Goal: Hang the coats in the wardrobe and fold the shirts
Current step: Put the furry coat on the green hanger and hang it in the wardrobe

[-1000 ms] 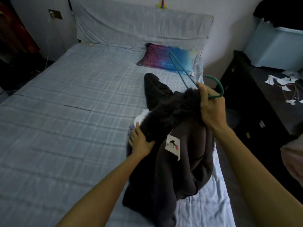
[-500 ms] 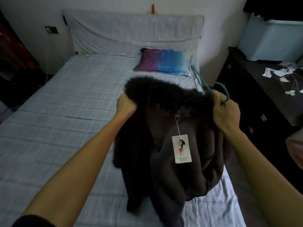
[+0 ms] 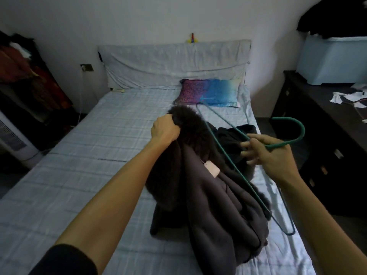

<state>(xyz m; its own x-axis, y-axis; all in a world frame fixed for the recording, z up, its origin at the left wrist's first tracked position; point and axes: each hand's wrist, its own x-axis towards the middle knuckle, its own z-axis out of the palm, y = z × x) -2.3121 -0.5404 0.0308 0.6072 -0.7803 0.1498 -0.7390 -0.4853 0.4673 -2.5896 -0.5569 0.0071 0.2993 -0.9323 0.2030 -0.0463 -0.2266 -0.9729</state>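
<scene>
- Our left hand (image 3: 164, 130) is closed in a fist on the dark fur collar of the charcoal fleece coat (image 3: 214, 211), lifting that end while the rest of the coat slumps on the pale checked bed (image 3: 89, 155).
- Our right hand (image 3: 272, 153) pinches the thin green wire hanger (image 3: 228, 153) near its hook, between thumb and palm; the other fingers (image 3: 247, 144) are spread loosely, so we judge the hold to be light.
- The hanger lies across the coat's front, outside the fabric, with neither shoulder threaded yet.
- Risk: with so slack a hold, the hanger may twist or slip as we push it into the neck opening.
- Risk: the coat looks heavy and bunched; held only by the fur, it could slide off or drag the wire arm out of a sleeve.
- Risk: the pale hang tag (image 3: 212, 170) on its string, near the collar, could snag on the wire.
- A second dark garment (image 3: 236, 133) lies just behind the coat, and we might catch it with the hanger's end.
</scene>
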